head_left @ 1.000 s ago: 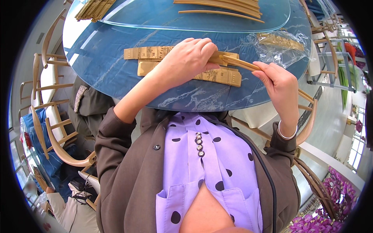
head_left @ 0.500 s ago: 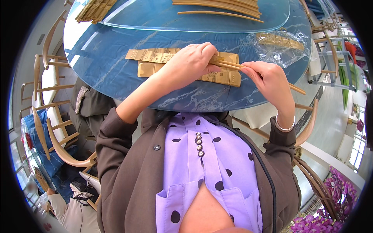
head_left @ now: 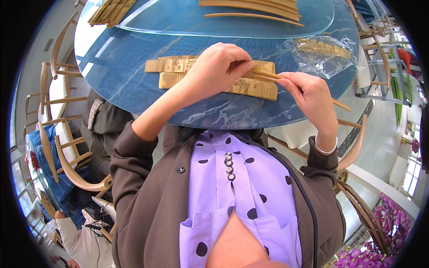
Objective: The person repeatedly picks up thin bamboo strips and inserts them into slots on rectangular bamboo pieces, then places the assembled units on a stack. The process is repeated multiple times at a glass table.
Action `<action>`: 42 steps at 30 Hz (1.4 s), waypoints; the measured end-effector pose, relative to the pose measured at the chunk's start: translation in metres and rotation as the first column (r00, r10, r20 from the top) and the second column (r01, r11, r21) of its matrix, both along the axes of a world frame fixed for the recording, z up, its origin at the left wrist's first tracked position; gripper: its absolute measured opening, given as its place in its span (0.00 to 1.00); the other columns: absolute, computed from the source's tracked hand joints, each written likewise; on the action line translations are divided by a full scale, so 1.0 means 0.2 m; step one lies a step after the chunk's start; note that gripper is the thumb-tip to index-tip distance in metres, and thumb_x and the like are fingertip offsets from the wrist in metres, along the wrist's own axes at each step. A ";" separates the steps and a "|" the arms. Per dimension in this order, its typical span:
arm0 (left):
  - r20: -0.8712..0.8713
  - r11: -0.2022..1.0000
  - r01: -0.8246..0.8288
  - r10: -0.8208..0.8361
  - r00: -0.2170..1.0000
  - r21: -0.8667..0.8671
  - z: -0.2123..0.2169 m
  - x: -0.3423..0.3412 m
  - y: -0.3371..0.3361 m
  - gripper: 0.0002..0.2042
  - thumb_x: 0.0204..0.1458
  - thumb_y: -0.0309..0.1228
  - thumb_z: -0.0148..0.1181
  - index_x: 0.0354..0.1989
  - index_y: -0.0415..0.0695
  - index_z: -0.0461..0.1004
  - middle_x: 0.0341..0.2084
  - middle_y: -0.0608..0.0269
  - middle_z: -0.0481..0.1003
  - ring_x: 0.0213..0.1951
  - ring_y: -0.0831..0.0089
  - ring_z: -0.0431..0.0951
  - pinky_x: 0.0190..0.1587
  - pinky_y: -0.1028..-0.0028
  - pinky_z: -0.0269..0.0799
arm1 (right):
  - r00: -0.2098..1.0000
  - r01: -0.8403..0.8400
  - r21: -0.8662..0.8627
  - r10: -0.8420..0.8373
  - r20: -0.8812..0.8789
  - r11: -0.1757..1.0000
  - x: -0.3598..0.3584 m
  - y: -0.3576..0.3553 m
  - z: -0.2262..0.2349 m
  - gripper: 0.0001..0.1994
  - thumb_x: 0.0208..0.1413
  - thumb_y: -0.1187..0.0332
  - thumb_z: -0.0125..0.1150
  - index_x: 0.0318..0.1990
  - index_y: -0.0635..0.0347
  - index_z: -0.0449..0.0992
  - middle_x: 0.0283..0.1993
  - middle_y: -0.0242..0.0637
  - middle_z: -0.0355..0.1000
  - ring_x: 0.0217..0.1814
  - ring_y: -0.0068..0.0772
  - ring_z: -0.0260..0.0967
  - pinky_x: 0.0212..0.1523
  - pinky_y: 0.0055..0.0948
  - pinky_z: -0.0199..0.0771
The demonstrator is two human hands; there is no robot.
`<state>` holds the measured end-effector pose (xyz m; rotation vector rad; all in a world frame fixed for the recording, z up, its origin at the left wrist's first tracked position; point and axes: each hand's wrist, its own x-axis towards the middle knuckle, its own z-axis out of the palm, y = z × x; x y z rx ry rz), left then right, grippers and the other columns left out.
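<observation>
My right hand point(head_left: 310, 96) is closed in a pinch round a pair of pale wooden chopsticks point(head_left: 267, 74); their far ends stick out past the wrist side. My left hand point(head_left: 221, 67) is closed at the other ends of the chopsticks, thumb against fingers. What it grips there is mostly covered by the fingers; a gold-brown paper sleeve showed there a moment earlier. Under both hands, flat gold-brown paper chopstick sleeves point(head_left: 257, 88) lie in two overlapping rows on the blue marbled table point(head_left: 138, 96). The left forearm hides part of them.
Several loose chopsticks point(head_left: 254, 17) rest on the raised glass turntable point(head_left: 178, 22). A stack of gold-brown sleeves point(head_left: 111, 12) sits at the far left. Right of my hands lies a clear plastic bag point(head_left: 324, 56) with sleeves inside. Wooden chairs point(head_left: 76, 172) stand around the table.
My left hand has shifted slightly and its thumb has turned upward, covering the paper at the chopstick ends. The right hand keeps its pinch, nearly in place.
</observation>
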<state>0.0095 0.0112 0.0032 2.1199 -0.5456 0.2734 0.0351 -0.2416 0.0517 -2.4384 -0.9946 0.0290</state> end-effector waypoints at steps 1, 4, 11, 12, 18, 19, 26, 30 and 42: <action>0.009 1.000 -0.015 0.015 1.000 0.018 0.00 0.00 -0.01 0.08 0.58 0.29 0.64 0.33 0.35 0.79 0.25 0.56 0.76 0.31 0.59 0.76 0.39 0.64 0.71 | 1.000 0.013 -0.013 -0.013 0.009 1.000 -0.01 0.01 0.00 0.13 0.62 0.62 0.64 0.42 0.65 0.83 0.32 0.46 0.78 0.28 0.42 0.74 0.30 0.31 0.71; 0.155 0.998 0.003 -0.014 0.988 0.069 -0.02 0.04 -0.04 0.07 0.56 0.29 0.64 0.33 0.37 0.80 0.25 0.57 0.77 0.32 0.59 0.76 0.42 0.65 0.71 | 0.997 0.031 -0.017 -0.030 0.071 0.999 -0.03 0.05 -0.05 0.14 0.62 0.61 0.64 0.42 0.66 0.82 0.33 0.47 0.78 0.30 0.45 0.75 0.32 0.32 0.73; 0.418 0.956 -0.284 0.287 0.862 -0.070 0.04 -0.07 -0.08 0.09 0.57 0.33 0.64 0.35 0.39 0.78 0.24 0.61 0.74 0.29 0.66 0.74 0.41 0.67 0.69 | 0.990 0.135 0.104 -0.139 0.029 0.985 -0.06 0.09 -0.09 0.15 0.61 0.59 0.64 0.38 0.65 0.81 0.31 0.46 0.77 0.29 0.49 0.74 0.29 0.36 0.73; 0.396 0.940 -0.308 0.341 0.852 -0.147 0.05 -0.12 -0.08 0.10 0.58 0.34 0.64 0.35 0.38 0.77 0.23 0.63 0.73 0.28 0.69 0.73 0.39 0.69 0.68 | 0.986 0.159 0.148 -0.164 0.022 0.976 -0.07 0.09 -0.09 0.14 0.61 0.60 0.64 0.39 0.66 0.81 0.32 0.46 0.77 0.30 0.49 0.75 0.30 0.35 0.73; -0.401 0.653 -0.335 0.053 0.915 -0.679 -0.08 -0.27 -0.14 0.20 0.73 0.42 0.43 0.39 0.40 0.76 0.26 0.71 0.73 0.23 0.89 0.59 0.25 0.84 0.54 | 0.981 0.188 0.311 -0.195 -0.007 0.932 -0.19 0.21 -0.08 0.12 0.63 0.65 0.63 0.44 0.65 0.81 0.34 0.47 0.77 0.31 0.49 0.75 0.31 0.34 0.74; -0.402 0.563 -0.370 0.072 0.913 -0.739 -0.05 -0.26 -0.17 0.19 0.72 0.42 0.44 0.39 0.40 0.77 0.26 0.72 0.74 0.22 0.90 0.58 0.24 0.85 0.53 | 0.982 0.167 0.311 -0.185 0.029 0.936 -0.20 0.25 -0.10 0.11 0.63 0.65 0.63 0.46 0.63 0.80 0.33 0.46 0.76 0.30 0.49 0.74 0.31 0.35 0.73; -0.296 0.360 -0.376 0.259 0.920 -0.854 0.08 -0.16 -0.04 0.15 0.70 0.38 0.51 0.38 0.41 0.78 0.28 0.70 0.78 0.24 0.91 0.63 0.26 0.84 0.59 | 0.987 0.132 0.372 -0.156 0.038 0.919 -0.21 0.31 -0.12 0.12 0.64 0.66 0.62 0.49 0.63 0.80 0.31 0.43 0.74 0.27 0.40 0.71 0.29 0.32 0.70; -0.286 0.274 -0.369 0.299 0.911 -0.888 0.09 -0.13 0.11 0.16 0.70 0.40 0.51 0.38 0.41 0.78 0.27 0.71 0.78 0.22 0.92 0.58 0.24 0.85 0.52 | 0.984 0.165 0.302 -0.136 -0.117 0.939 -0.21 0.11 -0.11 0.11 0.64 0.70 0.61 0.50 0.66 0.79 0.30 0.39 0.73 0.24 0.30 0.65 0.27 0.26 0.65; -0.243 0.421 -0.367 0.319 0.916 -0.830 0.09 -0.16 0.00 0.20 0.72 0.42 0.44 0.42 0.38 0.78 0.27 0.72 0.75 0.24 0.90 0.59 0.26 0.83 0.56 | 0.983 0.166 0.372 -0.181 0.005 0.913 -0.39 0.13 -0.24 0.13 0.68 0.69 0.54 0.50 0.71 0.78 0.29 0.46 0.75 0.22 0.34 0.69 0.26 0.28 0.67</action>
